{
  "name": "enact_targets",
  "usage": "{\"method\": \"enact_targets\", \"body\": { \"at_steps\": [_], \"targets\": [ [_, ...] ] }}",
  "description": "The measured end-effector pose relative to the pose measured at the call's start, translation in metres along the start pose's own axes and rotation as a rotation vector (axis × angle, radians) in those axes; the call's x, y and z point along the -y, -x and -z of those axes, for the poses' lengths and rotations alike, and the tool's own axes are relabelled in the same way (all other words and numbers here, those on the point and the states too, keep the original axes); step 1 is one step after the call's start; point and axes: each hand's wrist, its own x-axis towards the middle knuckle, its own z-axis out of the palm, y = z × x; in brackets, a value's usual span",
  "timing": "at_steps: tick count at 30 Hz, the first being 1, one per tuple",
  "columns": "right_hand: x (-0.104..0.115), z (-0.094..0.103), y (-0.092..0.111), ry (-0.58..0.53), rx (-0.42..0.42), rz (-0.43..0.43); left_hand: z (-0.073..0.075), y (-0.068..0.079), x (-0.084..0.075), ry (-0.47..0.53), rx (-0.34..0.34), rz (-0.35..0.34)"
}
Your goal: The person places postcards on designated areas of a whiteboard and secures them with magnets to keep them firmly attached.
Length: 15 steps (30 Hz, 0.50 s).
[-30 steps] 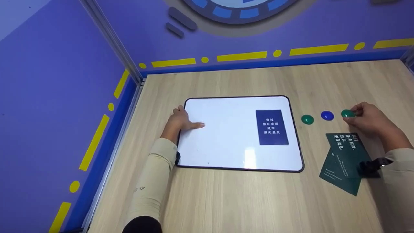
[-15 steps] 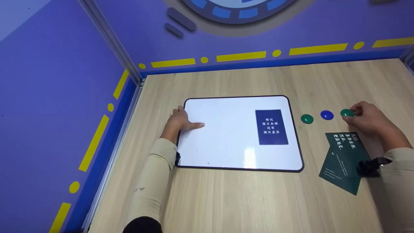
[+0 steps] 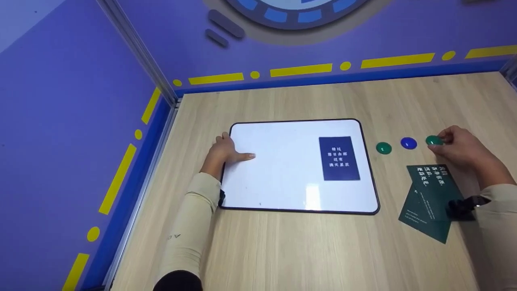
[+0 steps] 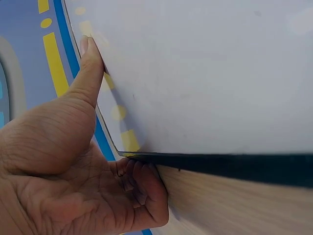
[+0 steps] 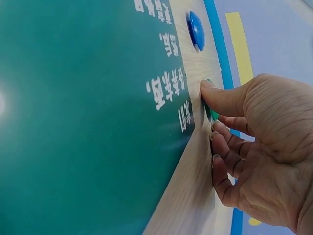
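Observation:
A small black-rimmed whiteboard (image 3: 278, 169) lies on the table. My left hand (image 3: 226, 149) grips its left edge; the thumb (image 4: 90, 68) lies on the white face and the other fingers (image 4: 151, 196) curl at the rim. On the board's right part sits a navy card (image 3: 339, 158) with white writing. My right hand (image 3: 464, 147) pinches a green round magnet (image 3: 433, 140) between thumb and fingers, at the table surface. To its left are a blue round magnet (image 3: 408, 143) and another green round magnet (image 3: 383, 148). In the right wrist view the hand mostly hides the pinched magnet (image 5: 213, 113).
Two overlapping dark green cards (image 3: 428, 202) with white writing lie near me, below the right hand. A wrist camera (image 3: 464, 207) hangs over them. Purple-blue walls with yellow marks (image 3: 301, 70) bound the wooden table (image 3: 307, 250) at the back and left.

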Motion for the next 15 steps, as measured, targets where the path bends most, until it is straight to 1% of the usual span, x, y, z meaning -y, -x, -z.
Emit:
{"method": "enact_targets", "body": {
  "at_steps": [6, 11, 15],
  "targets": [
    [0.0014, 0.0002, 0.001, 0.005, -0.014, 0.003, 0.0, -0.0003, 0.0004, 0.009, -0.008, -0.003],
    [0.0004, 0.0011, 0.0024, 0.015, -0.001, 0.025, -0.0006, 0.0, -0.0004, 0.016, -0.006, 0.015],
    [-0.0001, -0.0003, 0.0025, 0.016, -0.009, 0.017, -0.0011, -0.0001, -0.0001, 0.018, -0.002, 0.021]
  ]
}}
